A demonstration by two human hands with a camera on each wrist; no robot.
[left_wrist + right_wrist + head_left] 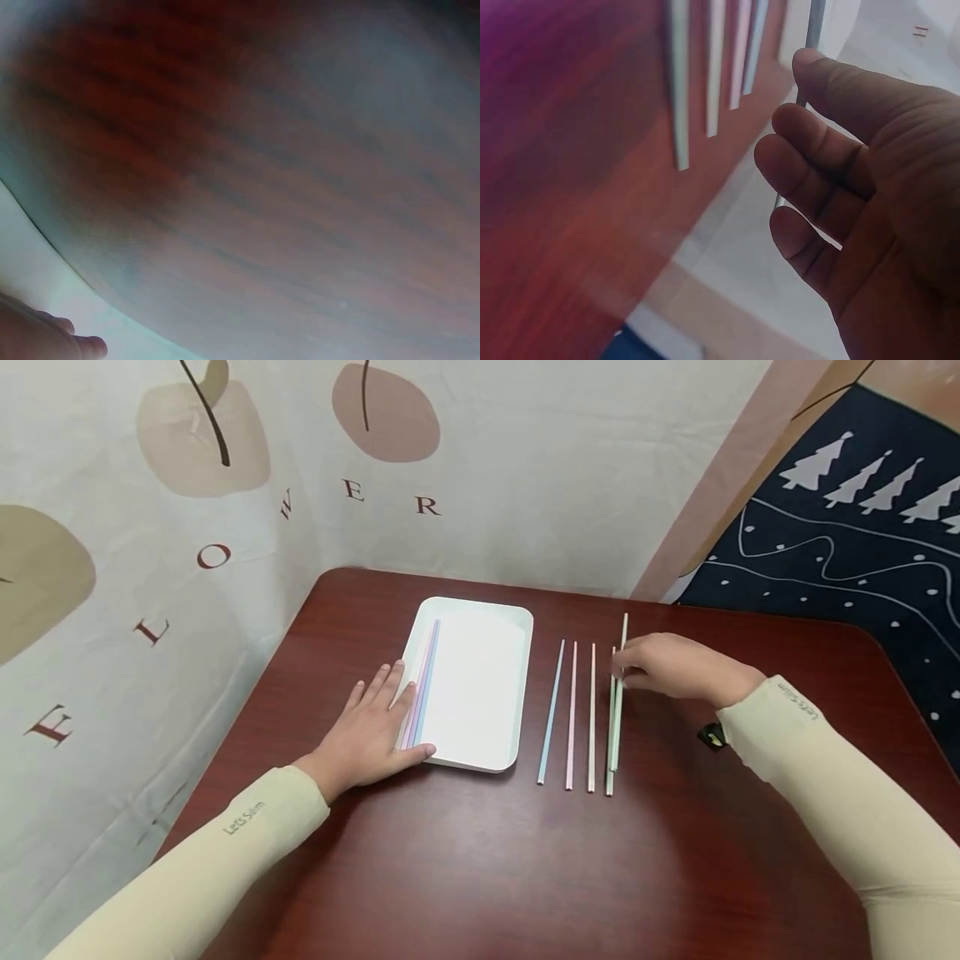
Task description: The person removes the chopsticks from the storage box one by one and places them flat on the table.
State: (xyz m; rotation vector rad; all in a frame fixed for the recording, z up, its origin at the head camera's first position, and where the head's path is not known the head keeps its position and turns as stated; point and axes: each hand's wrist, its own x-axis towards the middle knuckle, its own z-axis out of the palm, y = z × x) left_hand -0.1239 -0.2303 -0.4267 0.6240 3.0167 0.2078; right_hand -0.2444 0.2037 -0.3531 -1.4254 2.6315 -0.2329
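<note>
My right hand (pixel 663 667) pinches a pale green chopstick (pixel 619 718) between thumb and fingers; in the right wrist view the held chopstick (pixel 815 22) passes behind the fingertips. Another green chopstick (pixel 610 781) lies on the table, partly hidden beneath it. To their left lie a cream chopstick (pixel 592 718), a pink chopstick (pixel 572 718) and a blue chopstick (pixel 551 714), roughly parallel. My left hand (pixel 371 727) rests with spread fingers on the left edge of a white tray (pixel 483 685). Inside, along that edge, lie pink, purple and blue chopsticks (pixel 427 685).
The dark red wooden table (pixel 480 860) meets a printed pale cloth (pixel 525 485) at the back and left. A navy cloth with white trees (pixel 847 535) hangs at the right. A small black object (pixel 711 737) lies near the right sleeve.
</note>
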